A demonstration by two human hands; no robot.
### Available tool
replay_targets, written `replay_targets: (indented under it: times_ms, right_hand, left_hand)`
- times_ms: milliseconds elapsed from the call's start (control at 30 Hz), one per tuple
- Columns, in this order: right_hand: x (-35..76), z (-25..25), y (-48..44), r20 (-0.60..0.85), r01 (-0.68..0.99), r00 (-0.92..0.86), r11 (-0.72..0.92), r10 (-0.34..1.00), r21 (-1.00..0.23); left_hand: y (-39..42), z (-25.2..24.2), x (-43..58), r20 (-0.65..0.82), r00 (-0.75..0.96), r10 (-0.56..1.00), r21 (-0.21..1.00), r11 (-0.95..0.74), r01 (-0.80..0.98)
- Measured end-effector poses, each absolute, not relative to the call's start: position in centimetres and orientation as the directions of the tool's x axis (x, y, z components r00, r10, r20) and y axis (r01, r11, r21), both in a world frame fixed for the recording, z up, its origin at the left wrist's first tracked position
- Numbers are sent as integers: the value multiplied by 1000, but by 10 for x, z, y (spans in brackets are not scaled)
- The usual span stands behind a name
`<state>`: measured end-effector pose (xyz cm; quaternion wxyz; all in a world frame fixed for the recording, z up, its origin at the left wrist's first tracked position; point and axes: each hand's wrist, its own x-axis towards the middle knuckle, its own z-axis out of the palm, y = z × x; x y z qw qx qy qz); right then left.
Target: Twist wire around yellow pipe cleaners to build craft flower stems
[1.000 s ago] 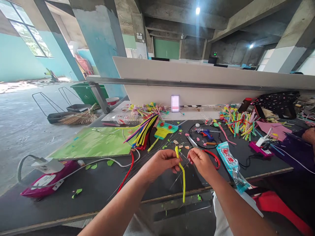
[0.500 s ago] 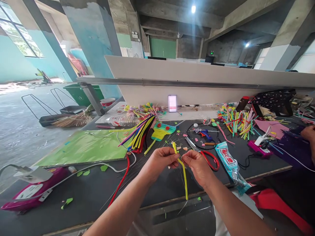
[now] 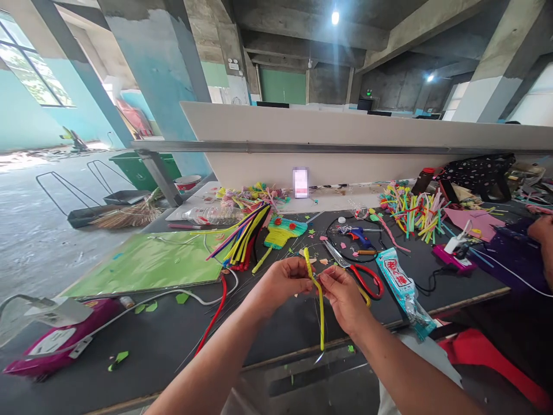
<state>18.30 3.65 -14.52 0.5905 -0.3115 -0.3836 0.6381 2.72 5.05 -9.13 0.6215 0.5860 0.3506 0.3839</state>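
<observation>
A yellow pipe cleaner (image 3: pixel 321 311) hangs down from between both hands over the black table's near edge. My left hand (image 3: pixel 281 280) pinches its upper end, which sticks up above the fingers. My right hand (image 3: pixel 343 298) is closed just to the right, fingers pinched on the same pipe cleaner, and a thin wire seems to run along it. Red-handled scissors (image 3: pixel 363 275) lie right behind my right hand.
A bundle of coloured pipe cleaners (image 3: pixel 243 233) and a green sheet (image 3: pixel 151 260) lie to the left. A blue glue gun (image 3: pixel 358 235), a packet (image 3: pixel 400 279), a magenta power strip (image 3: pixel 56 343) and a red wire (image 3: pixel 211 323) are on the table (image 3: pixel 173 340). Another person's hand (image 3: pixel 543 229) is at far right.
My two hands have come together on the pipe cleaner; the right hand moved left to meet the left. The view has shifted slightly, so the table things sit further left.
</observation>
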Motion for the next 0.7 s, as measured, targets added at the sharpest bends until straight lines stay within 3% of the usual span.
replay_targets:
  times_ms: [133, 433, 700]
  right_hand:
    - [180, -140, 29, -19, -570, -227, -149, 974, -808]
    - [179, -138, 30, -52, -525, -196, -150, 979, -838]
    - [180, -139, 30, -113, -661, -301, -293, 947, -691]
  left_hand:
    - [51, -91, 26, 42, 449, 893, 999, -26, -41]
    - [51, -92, 23, 75, 496, 865, 997, -77, -15]
    - [54, -97, 22, 45, 481, 875, 999, -38, -24]
